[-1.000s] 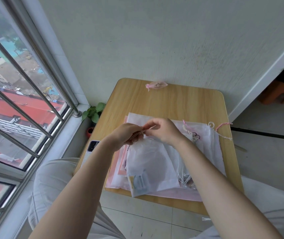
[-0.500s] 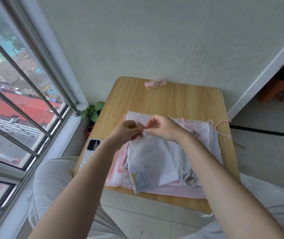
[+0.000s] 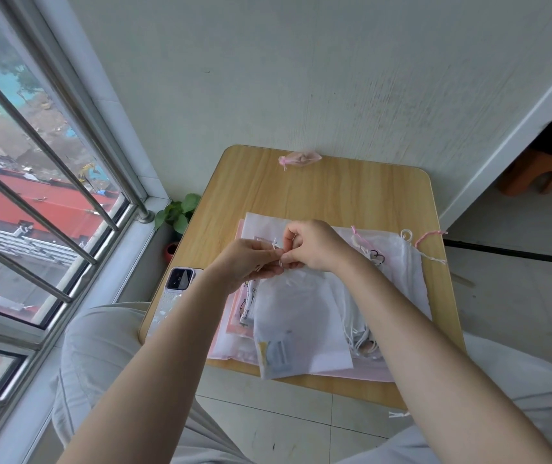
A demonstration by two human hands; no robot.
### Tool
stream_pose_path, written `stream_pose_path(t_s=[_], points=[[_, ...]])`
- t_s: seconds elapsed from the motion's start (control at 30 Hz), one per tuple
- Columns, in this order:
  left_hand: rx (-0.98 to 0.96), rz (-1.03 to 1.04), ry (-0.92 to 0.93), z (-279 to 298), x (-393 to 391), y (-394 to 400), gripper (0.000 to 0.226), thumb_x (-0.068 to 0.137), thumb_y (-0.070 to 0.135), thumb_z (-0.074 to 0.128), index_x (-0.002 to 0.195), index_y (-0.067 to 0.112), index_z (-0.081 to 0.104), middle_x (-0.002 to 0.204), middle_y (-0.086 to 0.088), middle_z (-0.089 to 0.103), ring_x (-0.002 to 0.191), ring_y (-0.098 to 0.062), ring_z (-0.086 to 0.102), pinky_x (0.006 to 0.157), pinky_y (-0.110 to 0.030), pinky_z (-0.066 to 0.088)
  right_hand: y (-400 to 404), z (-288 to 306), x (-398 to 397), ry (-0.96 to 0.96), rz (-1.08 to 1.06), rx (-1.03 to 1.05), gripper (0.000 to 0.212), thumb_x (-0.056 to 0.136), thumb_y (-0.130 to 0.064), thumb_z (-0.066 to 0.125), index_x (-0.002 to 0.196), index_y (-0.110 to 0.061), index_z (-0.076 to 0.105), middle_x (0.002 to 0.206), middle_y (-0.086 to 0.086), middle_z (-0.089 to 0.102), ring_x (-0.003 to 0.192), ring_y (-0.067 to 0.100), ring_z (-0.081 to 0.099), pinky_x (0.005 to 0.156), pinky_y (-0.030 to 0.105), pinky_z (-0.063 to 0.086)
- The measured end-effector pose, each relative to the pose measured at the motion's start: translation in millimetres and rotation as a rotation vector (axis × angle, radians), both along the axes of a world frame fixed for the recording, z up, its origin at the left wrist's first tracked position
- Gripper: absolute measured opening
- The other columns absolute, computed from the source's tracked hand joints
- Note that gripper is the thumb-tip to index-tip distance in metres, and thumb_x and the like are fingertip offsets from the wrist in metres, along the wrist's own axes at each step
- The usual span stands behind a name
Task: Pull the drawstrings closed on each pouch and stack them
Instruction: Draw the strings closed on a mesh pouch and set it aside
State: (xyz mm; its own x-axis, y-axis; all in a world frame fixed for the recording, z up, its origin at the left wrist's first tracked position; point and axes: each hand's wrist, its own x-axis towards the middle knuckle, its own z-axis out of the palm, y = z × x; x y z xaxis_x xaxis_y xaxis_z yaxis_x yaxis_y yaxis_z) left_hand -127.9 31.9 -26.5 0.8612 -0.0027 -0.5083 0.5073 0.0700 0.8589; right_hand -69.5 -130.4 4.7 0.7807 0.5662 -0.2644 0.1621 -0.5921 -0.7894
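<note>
Both hands meet at the far, gathered end of a white pouch (image 3: 296, 321) on the table (image 3: 328, 192) — left hand (image 3: 251, 266) and right hand (image 3: 311, 246) pinch its drawstring (image 3: 276, 244), fingertips touching, pouch running lengthwise toward the person — strings likely pull sideways.

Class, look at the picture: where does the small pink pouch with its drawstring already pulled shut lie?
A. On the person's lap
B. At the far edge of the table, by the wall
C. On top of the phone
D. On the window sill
B: the small pink pouch lies alone at the far edge of the wooden table, close to the wall, apart from the pile under the hands.
</note>
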Motion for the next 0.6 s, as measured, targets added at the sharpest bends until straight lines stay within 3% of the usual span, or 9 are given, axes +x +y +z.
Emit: stream_pose_path(t_s=[0.17, 0.3, 0.47, 0.6], points=[[-0.013, -0.043, 0.013, 10.6, -1.3, 3.1, 0.020, 0.089, -0.005, 0.062, 0.107, -0.014, 0.063, 0.093, -0.023, 0.069, 0.075, -0.020, 0.071, 0.068, -0.022, 0.059, -1.1, -2.8, -1.3, -0.046, 0.001, -0.023, 0.018, 0.077, 0.001, 0.075, 0.079, -0.009, 0.060, 0.064, 0.000, 0.067, 0.058, 0.009, 0.064, 0.063, 0.025, 0.053], [0.065, 0.000, 0.009, 11.8, -0.9, 3.9, 0.019, 0.083, -0.005, 0.070, 0.100, -0.013, 0.065, 0.102, -0.030, 0.068, 0.086, -0.028, 0.067, 0.088, -0.035, 0.055, 1.9, -3.9, -0.1, -0.124, 0.013, -0.043, 0.020, 0.081, -0.006, 0.074, 0.076, -0.017, 0.058, 0.064, -0.002, 0.065, 0.058, 0.008, 0.059, 0.059, 0.022, 0.046], [0.206, 0.069, -0.006, 13.2, 1.2, 1.6, 0.020, 0.072, 0.003, 0.083, 0.090, -0.003, 0.075, 0.082, -0.015, 0.074, 0.071, -0.019, 0.069, 0.072, -0.023, 0.060, 2.3, -6.3, -1.5, -0.134, -0.040, -0.003, 0.017, 0.081, -0.002, 0.071, 0.078, -0.015, 0.060, 0.070, 0.003, 0.071, 0.066, 0.012, 0.070, 0.066, 0.029, 0.054], [0.386, 0.016, -0.007, 15.0, 4.0, -1.6, 0.022, 0.068, 0.018, 0.089, 0.085, 0.008, 0.078, 0.079, -0.007, 0.074, 0.066, -0.010, 0.064, 0.069, -0.019, 0.057, 3.1, -8.2, -2.7, -0.146, -0.064, 0.009, 0.015, 0.080, -0.001, 0.070, 0.080, -0.015, 0.064, 0.072, 0.003, 0.072, 0.064, 0.012, 0.069, 0.067, 0.030, 0.054]])
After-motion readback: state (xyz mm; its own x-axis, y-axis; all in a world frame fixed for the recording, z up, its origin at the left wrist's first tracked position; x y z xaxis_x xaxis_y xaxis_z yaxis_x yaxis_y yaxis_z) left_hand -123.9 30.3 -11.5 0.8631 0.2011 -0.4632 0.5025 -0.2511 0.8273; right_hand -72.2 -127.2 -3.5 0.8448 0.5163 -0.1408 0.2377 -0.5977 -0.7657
